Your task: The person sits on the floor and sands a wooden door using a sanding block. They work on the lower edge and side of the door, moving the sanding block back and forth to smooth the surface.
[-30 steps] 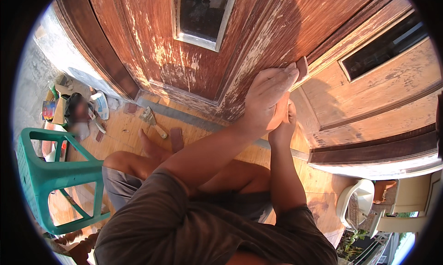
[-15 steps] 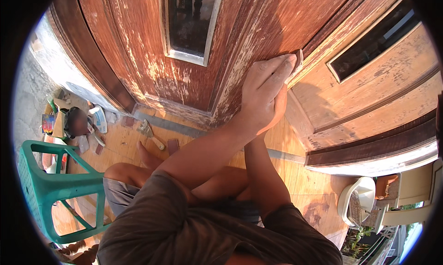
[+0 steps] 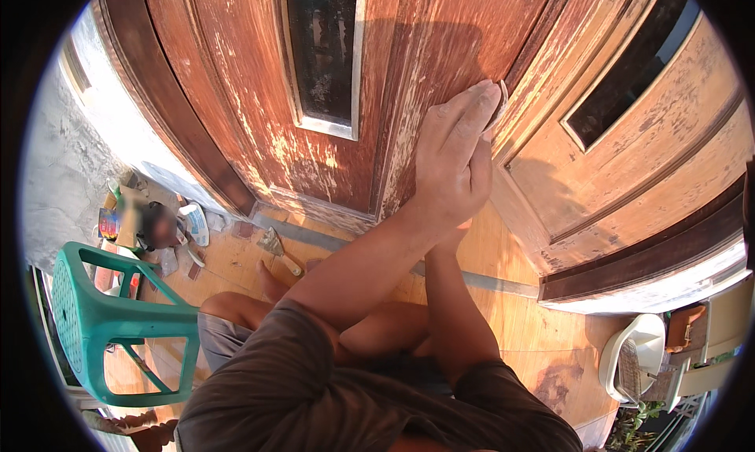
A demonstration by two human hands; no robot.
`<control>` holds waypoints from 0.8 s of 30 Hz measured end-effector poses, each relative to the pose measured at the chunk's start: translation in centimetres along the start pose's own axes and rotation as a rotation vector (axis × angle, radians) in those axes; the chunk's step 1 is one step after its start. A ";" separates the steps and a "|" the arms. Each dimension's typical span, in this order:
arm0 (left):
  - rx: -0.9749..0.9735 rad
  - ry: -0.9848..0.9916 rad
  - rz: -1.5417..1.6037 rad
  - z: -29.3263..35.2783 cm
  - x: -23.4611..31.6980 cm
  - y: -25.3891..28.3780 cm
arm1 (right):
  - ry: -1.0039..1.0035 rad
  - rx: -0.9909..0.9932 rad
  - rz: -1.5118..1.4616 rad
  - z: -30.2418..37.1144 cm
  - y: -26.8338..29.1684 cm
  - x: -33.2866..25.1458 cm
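Observation:
My left hand [image 3: 454, 149], dusty at the fingers, is closed on a thin curved piece that looks like sandpaper [image 3: 499, 106]. Its fingertips press that piece against the raised edge where the brown wooden door [image 3: 440, 43] meets the paler door panel [image 3: 629, 161]. My right forearm [image 3: 460, 310] rises from the lower right to behind the left hand. Only the wrist area of my right hand [image 3: 448, 242] shows; its fingers are hidden. The brown door has worn streaks of bare wood; the paler one looks largely stripped, with dark patches.
A green plastic stool [image 3: 118, 318] stands at my left. On the tiled floor by my foot lies a putty knife [image 3: 281, 251]. Containers and clutter, with a blurred dark shape, sit near the wall at far left. A white tub [image 3: 641, 350] stands at right.
The view has shifted, so the doors and stool appear lower and farther right. My hands have moved slightly up along the door edge, the left still gripping the sandpaper.

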State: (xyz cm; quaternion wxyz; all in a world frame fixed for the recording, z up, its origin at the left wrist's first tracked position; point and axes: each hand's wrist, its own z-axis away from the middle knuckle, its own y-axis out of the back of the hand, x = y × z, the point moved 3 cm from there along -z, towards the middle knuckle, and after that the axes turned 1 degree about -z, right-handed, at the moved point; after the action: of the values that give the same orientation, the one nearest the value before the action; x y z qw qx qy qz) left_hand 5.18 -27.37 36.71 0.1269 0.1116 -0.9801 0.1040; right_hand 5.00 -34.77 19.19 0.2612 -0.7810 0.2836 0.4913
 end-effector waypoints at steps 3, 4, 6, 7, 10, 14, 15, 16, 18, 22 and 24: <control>0.003 -0.090 -0.032 -2.0 -0.1 -0.5 | -0.121 -0.020 -0.111 -0.2 0.9 0.0; 0.010 -0.140 -0.042 -2.7 -0.1 -0.7 | -0.178 -0.027 -0.252 -0.2 0.9 0.0; 0.050 -0.123 -0.050 -3.9 -0.5 -1.4 | -0.206 -0.076 -0.444 -0.4 0.7 -0.4; 0.060 -0.083 -0.082 -4.2 -0.7 -1.7 | -0.279 -0.052 -0.461 -0.5 0.7 -0.4; -0.036 0.040 -0.152 -2.9 -0.9 -1.6 | -0.320 -0.050 -0.432 -0.4 0.5 -0.9; -0.053 0.051 -0.089 0.2 0.3 0.3 | -0.290 -0.069 -0.344 -0.2 0.5 -1.4; -0.061 0.058 -0.079 0.2 0.5 0.5 | -0.351 -0.062 -0.365 -0.1 0.5 -1.3; -0.042 -0.008 -0.041 0.1 0.8 0.6 | -0.325 -0.073 -0.355 -0.1 0.6 -1.5; -0.001 0.002 -0.060 -1.5 -0.3 -0.6 | -0.307 -0.069 -0.286 -0.2 0.7 -1.4; -0.022 0.063 -0.098 -2.4 -1.5 -1.8 | -0.357 -0.071 -0.305 -0.2 0.6 -1.0; -0.020 0.061 -0.070 -0.3 -0.5 -0.3 | -0.327 -0.045 -0.362 -0.3 0.5 -1.0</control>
State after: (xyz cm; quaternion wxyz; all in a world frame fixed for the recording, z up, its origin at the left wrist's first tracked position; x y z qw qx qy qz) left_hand 5.76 -27.44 36.95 0.1614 0.1411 -0.9723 0.0928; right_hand 4.50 -35.11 20.10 0.3698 -0.7348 0.0818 0.5627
